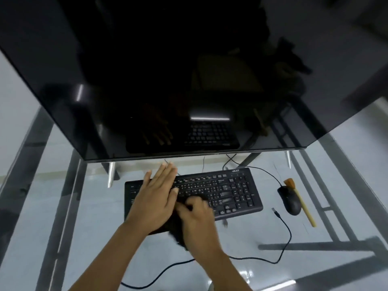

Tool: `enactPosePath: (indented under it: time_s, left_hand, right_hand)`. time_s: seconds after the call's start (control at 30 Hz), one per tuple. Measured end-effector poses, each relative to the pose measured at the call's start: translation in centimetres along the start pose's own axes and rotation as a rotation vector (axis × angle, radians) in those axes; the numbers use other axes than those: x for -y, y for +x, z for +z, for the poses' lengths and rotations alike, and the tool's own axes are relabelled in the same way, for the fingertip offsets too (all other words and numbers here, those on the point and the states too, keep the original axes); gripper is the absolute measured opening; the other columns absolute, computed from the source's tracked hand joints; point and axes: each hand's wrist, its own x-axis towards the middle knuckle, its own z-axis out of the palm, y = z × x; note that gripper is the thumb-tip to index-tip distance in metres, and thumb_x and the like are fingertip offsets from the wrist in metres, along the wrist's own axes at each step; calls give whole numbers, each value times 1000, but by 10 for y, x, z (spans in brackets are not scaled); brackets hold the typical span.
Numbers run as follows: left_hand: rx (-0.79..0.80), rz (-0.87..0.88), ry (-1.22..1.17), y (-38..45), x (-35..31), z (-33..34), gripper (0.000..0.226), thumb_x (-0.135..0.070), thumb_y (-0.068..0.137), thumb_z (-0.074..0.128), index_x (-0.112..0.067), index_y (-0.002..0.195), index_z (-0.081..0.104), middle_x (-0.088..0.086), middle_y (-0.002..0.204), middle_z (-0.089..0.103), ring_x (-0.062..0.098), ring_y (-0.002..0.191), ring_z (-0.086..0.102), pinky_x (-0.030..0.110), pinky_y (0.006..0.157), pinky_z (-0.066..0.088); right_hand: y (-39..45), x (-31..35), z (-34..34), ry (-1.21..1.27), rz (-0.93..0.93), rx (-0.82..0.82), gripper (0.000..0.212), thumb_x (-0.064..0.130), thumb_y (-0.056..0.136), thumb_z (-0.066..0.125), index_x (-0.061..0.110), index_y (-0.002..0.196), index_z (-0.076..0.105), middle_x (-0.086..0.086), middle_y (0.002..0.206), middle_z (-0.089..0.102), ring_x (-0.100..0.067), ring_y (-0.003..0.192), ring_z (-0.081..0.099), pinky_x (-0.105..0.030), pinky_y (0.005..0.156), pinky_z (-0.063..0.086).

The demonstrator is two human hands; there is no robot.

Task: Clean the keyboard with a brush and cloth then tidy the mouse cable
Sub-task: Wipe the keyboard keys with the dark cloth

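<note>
Well, black kbd (231,192), white legends, blurry

Under your hands is a glass table (88,206) on a dark metal frame. Directly on it: the black keyboard (231,192) beneath your hands, the monitor's silver feet (111,175) beyond your left hand, the black mouse (290,200) and wooden-handled brush (304,208) right of your right hand, and a loose cable (285,234).

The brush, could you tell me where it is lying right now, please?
In the head view the brush lies on the glass desk at the right, against the far side of the mouse.
</note>
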Motion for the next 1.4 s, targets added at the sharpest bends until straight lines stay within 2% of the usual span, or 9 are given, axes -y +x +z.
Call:
enactPosePath:
  time_s: [0.17,0.33,0.47,0.53,0.67,0.83,1.0,1.17,1.4]
  left_hand:
    - [114,30,179,20,-29,45,62,-51,99,8,-20,152,0,-6,159,-7,9,144,-17,40,117,-13]
    - [77,19,266,14,-34,71,61,-50,100,17,-14,150,22,1,158,19,18,147,8,48,116,6]
    - [77,62,306,17,-34,75,60,-48,100,18,-14,150,23,1,157,20,18,147,9,48,116,8]
    - [73,55,331,15,-31,75,60,-48,100,19,-13,149,24,1,157,21,18,147,10,48,116,9]
    - [57,69,336,15,-32,78,61,-48,100,19,-12,149,25,1,157,22,18,147,12,49,116,10]
    - [58,99,340,20,-37,81,61,-48,100,17,-13,149,24,0,157,21,17,147,12,48,116,9]
    - [51,98,351,23,-38,80,61,-48,100,19,-12,149,25,1,157,21,17,147,11,48,116,11]
    - [60,106,350,21,-37,82,61,-49,100,20,-14,150,22,0,158,19,17,147,8,48,117,9]
    - [57,112,341,20,-39,83,62,-49,99,21,-14,150,23,0,157,21,17,147,10,48,116,9]
  right_hand:
    - [-39,-74,-17,-25,388,-297,25,40,88,50,35,108,65,1,104,53,-17,96,51,-42,86,49]
    - [-45,-93,-28,29,355,-208,20,45,82,64,32,97,60,-2,99,58,-29,81,61,-41,66,54]
    - [-33,-143,-51,115,831,-427,16,16,91,53,14,105,59,-5,94,45,-28,87,50,-34,70,44]
    - [-32,-128,-38,15,716,-337,31,13,93,50,12,123,56,-2,102,44,-30,98,48,-34,79,44]
    - [-37,-101,-37,15,367,-178,23,49,93,45,34,100,61,12,97,47,-23,105,51,-38,89,45]
    - [-29,-149,-46,49,749,-333,29,60,82,46,32,76,48,0,86,48,-27,79,54,-47,73,51]
    - [-20,-105,-31,86,318,-283,25,39,88,57,25,108,62,3,101,55,-18,90,51,-35,81,47]
    - [-9,-156,-45,-69,734,-297,32,54,89,49,23,86,53,-1,91,55,-11,89,55,-51,88,47]
    - [-2,-122,-43,43,413,-252,29,47,94,51,20,96,61,1,96,54,-25,91,53,-38,82,46]
